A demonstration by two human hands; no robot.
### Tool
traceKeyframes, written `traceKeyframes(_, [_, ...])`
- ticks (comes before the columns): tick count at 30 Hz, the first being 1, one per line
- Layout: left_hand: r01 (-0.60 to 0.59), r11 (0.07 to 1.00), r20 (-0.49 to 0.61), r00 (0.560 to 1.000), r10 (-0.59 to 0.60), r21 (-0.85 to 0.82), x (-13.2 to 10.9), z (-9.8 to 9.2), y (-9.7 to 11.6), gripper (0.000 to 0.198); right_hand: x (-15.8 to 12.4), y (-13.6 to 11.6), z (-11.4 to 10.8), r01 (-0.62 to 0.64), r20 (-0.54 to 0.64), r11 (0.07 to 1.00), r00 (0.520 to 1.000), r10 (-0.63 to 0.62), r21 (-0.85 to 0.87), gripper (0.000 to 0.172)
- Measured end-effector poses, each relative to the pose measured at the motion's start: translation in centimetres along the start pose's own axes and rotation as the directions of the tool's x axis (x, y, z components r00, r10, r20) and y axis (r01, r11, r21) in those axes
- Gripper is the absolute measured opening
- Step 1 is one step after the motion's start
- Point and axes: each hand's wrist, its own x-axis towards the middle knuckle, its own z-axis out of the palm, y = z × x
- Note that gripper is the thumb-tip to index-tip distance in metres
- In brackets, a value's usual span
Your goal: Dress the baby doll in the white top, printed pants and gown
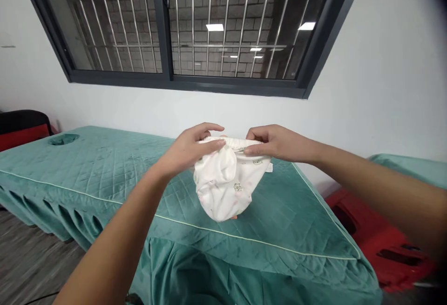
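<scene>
A small white garment [225,186] with tiny printed figures hangs in the air above the green quilted bed [104,170]. My left hand [190,149] pinches its top edge on the left, fingers closed on the cloth. My right hand [272,142] pinches the same edge on the right. The cloth droops in a bunched pouch between and below the hands, its lower end close to the bed cover.
The bed has a round face hole [63,139] at its far left and a skirt hanging to the floor. Red furniture [377,240] stands to the right, another green-covered bed [412,170] behind it. A barred window [188,25] fills the white wall.
</scene>
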Motion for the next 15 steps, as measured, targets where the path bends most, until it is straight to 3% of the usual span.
traceKeyframes(4, [-0.002,1.0,0.163,0.987,0.007,-0.031,-0.2,-2.3,1.8,0.036,0.1,-1.9,-0.9,0.072,-0.048,0.997,0.996,-0.07,0.04,0.037])
traceKeyframes(6, [0.004,0.999,0.177,0.984,0.003,-0.037,-0.1,-2.9,2.4,0.036,0.4,-3.1,-1.1,0.112,-0.09,0.991,0.99,-0.105,0.076,0.037])
traceKeyframes(11, [-0.01,0.999,0.042,0.999,0.008,0.045,0.3,-3.3,4.2,0.026,0.8,-5.7,-1.5,0.195,-0.164,0.962,0.973,-0.165,0.191,0.039])
traceKeyframes(15, [-0.09,0.995,-0.078,0.993,0.086,-0.05,0.5,-3.0,5.5,0.015,0.8,-6.8,-2.1,0.153,-0.055,0.973,0.988,-0.145,0.171,0.035])
